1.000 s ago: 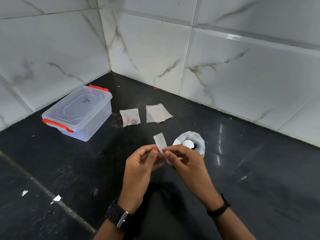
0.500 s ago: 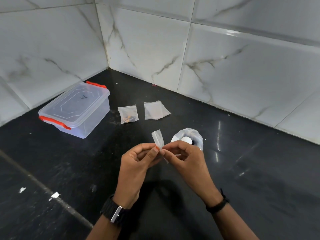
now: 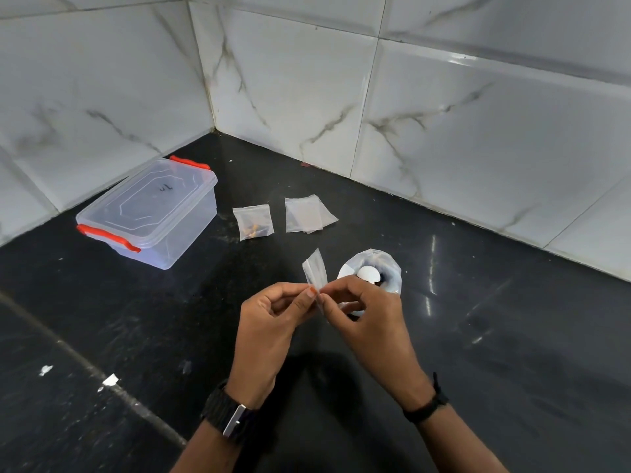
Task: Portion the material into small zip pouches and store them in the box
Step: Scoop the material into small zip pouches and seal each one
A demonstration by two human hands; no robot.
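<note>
Both hands pinch one small clear zip pouch (image 3: 316,269) above the black counter: my left hand (image 3: 273,322) holds its left side and my right hand (image 3: 365,319) its right side, fingertips nearly touching. Just behind my right hand sits a rolled-down clear bag (image 3: 386,271) with a white scoop-like piece (image 3: 368,273) inside. Farther back lies a filled pouch (image 3: 254,221) with orange-brown bits, and beside it a small stack of empty pouches (image 3: 307,213). The clear plastic box (image 3: 150,209) with red clips stands at the left, lid on.
White marble-tiled walls (image 3: 444,114) meet in a corner behind the counter. A grey seam (image 3: 102,370) runs diagonally across the black counter at lower left, with small white flecks (image 3: 110,379) near it. I wear a watch (image 3: 232,416) on the left wrist and a dark band (image 3: 428,406) on the right.
Hands stay pinched on the small pouch with only slight finger shifts. The view has drifted a little; nothing else on the counter has moved.
</note>
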